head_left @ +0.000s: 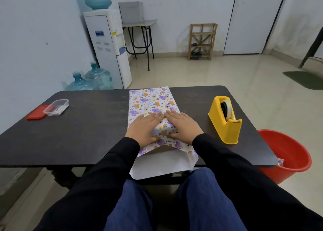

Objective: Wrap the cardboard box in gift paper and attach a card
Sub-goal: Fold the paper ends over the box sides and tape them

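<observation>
Knees (136,204) under table (87,125). Flat-fingered left hand (142,127) and right hand (183,125) press gift paper (150,99). Paper likely thin, tear-prone; take folded edges.

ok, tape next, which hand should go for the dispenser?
Right, probably. The yellow tape dispenser stands to the right of the right hand; the left hand, flat on the gift paper, can hold the fold down.

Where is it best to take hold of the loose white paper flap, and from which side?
Probably at its near corners, coming from the person's side: the white flap hangs free past the table edge, leaving both faces open to pinch.
</observation>
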